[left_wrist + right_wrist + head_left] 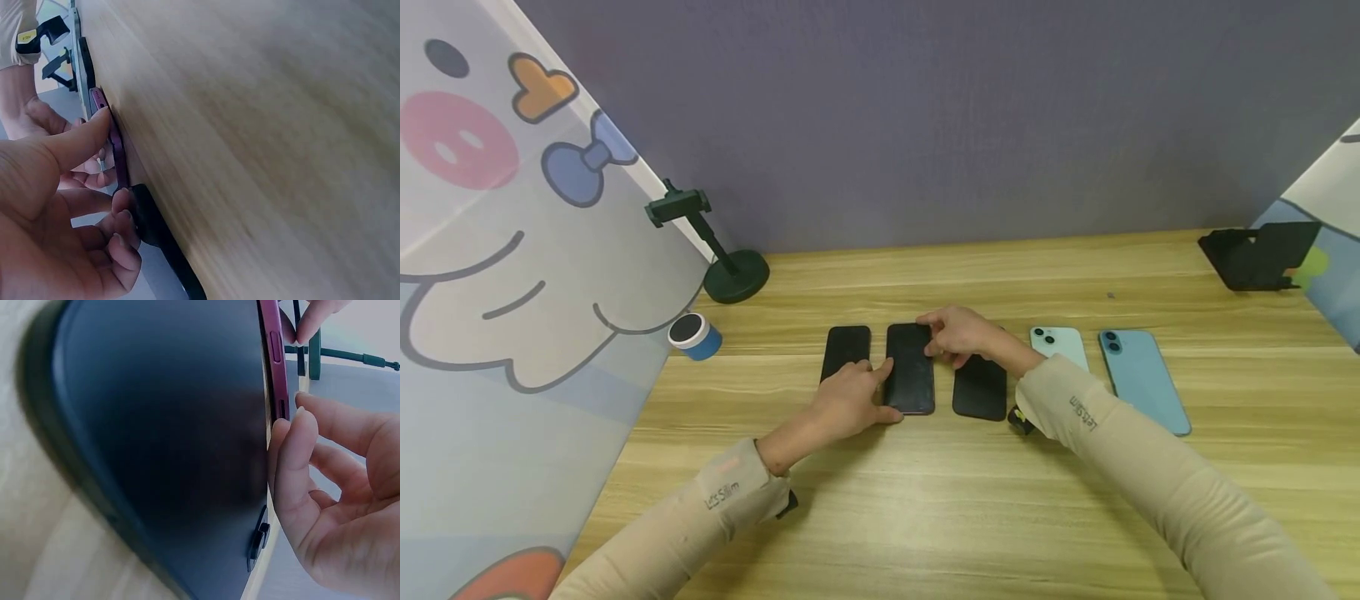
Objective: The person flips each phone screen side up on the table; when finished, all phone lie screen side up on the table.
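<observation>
A smartphone [910, 371] with a dark screen and a magenta frame lies face up in the middle-left of a row of phones. My left hand [847, 393] holds its near left corner, thumb at the bottom edge and index finger along the left side. At the far right corner, my right hand [962, 332] has fingers on the top edge and right side. The magenta edge [277, 362] shows beside my right fingertips in the right wrist view. A black phone [847, 346] lies under the left hand's side; another black phone [981, 392] is partly beneath the right wrist.
Further right lie a mint phone [1070, 342] and a blue phone [1146, 375], camera sides up. A dark green stand [737, 275] and a blue-and-white jar [696, 337] are at the left. A black folding holder [1261, 257] stands at the back right, before the grey partition [925, 125].
</observation>
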### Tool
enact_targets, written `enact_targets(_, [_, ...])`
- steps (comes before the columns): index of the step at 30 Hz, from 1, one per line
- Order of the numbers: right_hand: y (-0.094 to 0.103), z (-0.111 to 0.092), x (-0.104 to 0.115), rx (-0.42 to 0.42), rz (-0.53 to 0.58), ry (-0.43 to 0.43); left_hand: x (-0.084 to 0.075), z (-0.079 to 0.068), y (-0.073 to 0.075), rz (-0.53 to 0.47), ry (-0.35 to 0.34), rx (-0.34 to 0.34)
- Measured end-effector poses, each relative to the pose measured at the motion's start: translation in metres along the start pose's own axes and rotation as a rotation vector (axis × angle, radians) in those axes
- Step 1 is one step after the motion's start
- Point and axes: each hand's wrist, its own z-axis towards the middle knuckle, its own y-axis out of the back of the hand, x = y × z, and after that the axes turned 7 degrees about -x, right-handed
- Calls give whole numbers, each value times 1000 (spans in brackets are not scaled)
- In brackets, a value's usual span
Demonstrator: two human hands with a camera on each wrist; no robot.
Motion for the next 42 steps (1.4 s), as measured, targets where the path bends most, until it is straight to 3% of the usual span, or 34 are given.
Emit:
enact_targets(27, [1, 3, -3, -5, 37, 2, 4, 1, 2, 28, -69, -59])
enact_targets(42, [0, 4, 0, 6, 35, -3, 5, 3, 3, 35, -74, -37])
